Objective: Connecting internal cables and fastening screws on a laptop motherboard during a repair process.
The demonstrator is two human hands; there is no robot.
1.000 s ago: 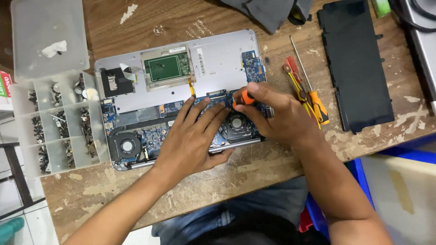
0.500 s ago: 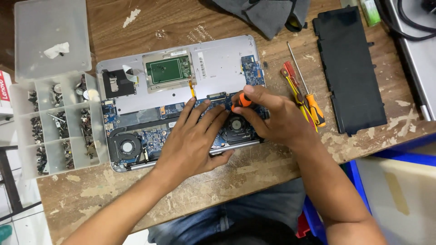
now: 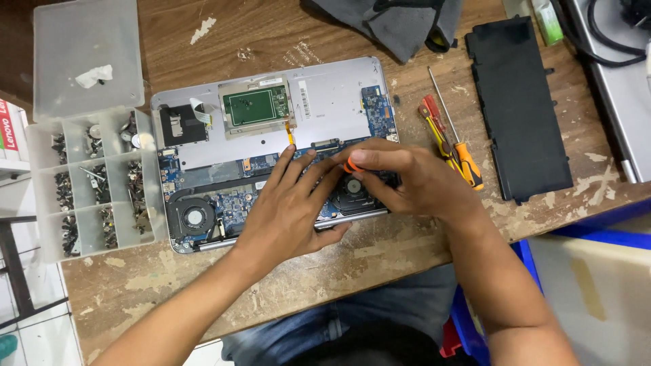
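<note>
Opened laptop (image 3: 271,142) flat on worn wooden surface (image 3: 271,291), unmoved since 1 second ago. Left hand (image 3: 288,210) still spread across motherboard. Right hand (image 3: 413,179) pinching orange-handled screwdriver (image 3: 352,165), seemingly over right fan; 2 spare screwdrivers (image 3: 451,139) alongside.

The bench (image 3: 224,34) is brown wood, rough and scuffed, its finish worn away in pale patches near the front edge. The opened laptop (image 3: 339,88) shows a matt silver metal shell, glossy blue circuit boards and dark plastic fans. The parts box (image 3: 88,61) is cloudy translucent plastic, holding small shiny metal screws. The battery (image 3: 519,108) is matt black. The screwdrivers (image 3: 461,156) have glossy orange and red plastic handles with bright steel shafts. Grey cloth (image 3: 400,24) lies crumpled
</note>
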